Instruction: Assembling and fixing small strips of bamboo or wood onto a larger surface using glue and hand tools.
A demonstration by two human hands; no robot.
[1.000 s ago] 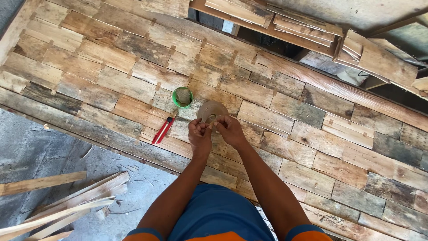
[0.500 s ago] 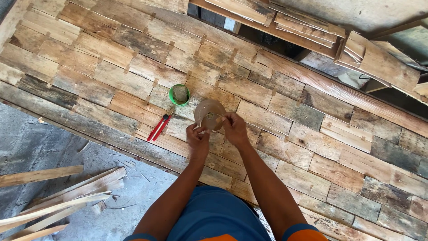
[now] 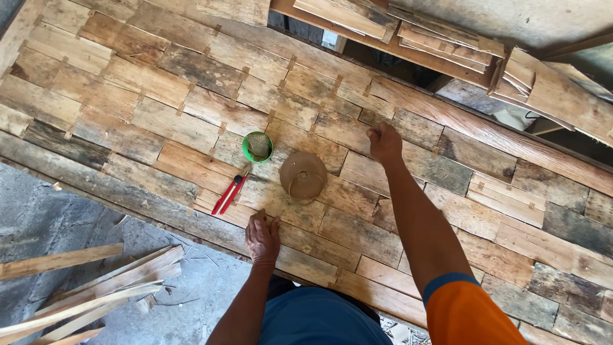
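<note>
Mid-check of a patchwork wooden panel, by the look of it. Red cutter lying diagonally, tip up-right toward green cup. Left hand flat, open, pressing the near planks. Round brown spool between both hands, untouched. Right hand fisted on a plank seam; contents impossible to tell.

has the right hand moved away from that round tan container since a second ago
Yes. The right hand has left the round tan container and gone up and to the right of it across the plank panel, closed in a fist.
</note>
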